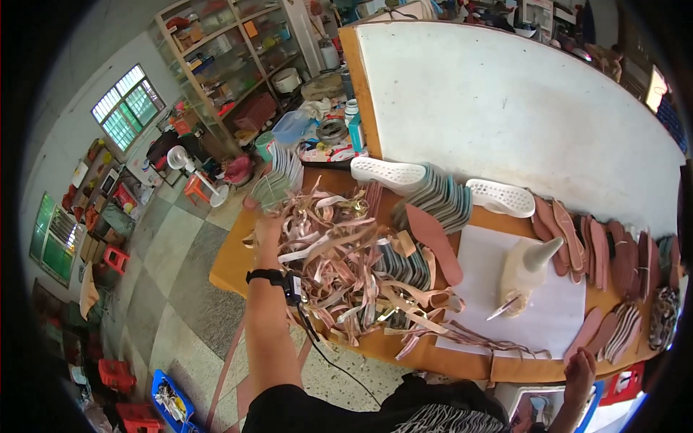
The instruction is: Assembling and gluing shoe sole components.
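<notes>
My left hand (268,220) reaches to the far left of the table, beside a stack of grey-green insoles (270,189). Its fingers are blurred and partly hidden there. A tangled heap of pink, beige and metallic shoe straps (339,267) lies right of that wrist. Near the table's front right edge, my right hand (580,366) is raised with its fingers curled together; whatever may be in them cannot be made out. Close by it are pink insoles (583,333) and a row of striped-edged ones (625,333).
A cream glue pot with a grey cone (525,270) and a brush stands on white paper (473,317). White shoe soles (502,197) and stacked insoles (444,198) line the white partition (505,101). A cable (336,357) trails from my left wrist. A blue crate (172,404) sits on the floor.
</notes>
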Motion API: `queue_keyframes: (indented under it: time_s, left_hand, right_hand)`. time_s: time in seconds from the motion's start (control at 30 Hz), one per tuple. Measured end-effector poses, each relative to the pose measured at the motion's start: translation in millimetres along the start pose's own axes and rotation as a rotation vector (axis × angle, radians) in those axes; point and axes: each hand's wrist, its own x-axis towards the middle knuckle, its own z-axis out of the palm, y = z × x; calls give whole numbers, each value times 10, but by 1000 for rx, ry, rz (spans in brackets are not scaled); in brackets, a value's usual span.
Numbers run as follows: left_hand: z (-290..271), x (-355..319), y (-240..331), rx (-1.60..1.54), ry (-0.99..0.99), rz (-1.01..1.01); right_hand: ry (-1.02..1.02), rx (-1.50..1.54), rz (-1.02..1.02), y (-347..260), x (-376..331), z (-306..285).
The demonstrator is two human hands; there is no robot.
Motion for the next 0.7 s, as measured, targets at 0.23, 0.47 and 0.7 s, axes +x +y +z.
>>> queue_keyframes:
  time_s: [0.23,0.47,0.7]
  left_hand:
    - [-1149,-38,553,-1209,-116,-432]
    - [-2015,-295,1113,-1456,-130,-244]
    - [-1965,-696,1607,-1496,-425,-234]
  right_hand:
    - [-102,113,43,39,274,302]
    - [-289,124,98,-28,389,677]
    - [-467,-9,173,-67,358,920]
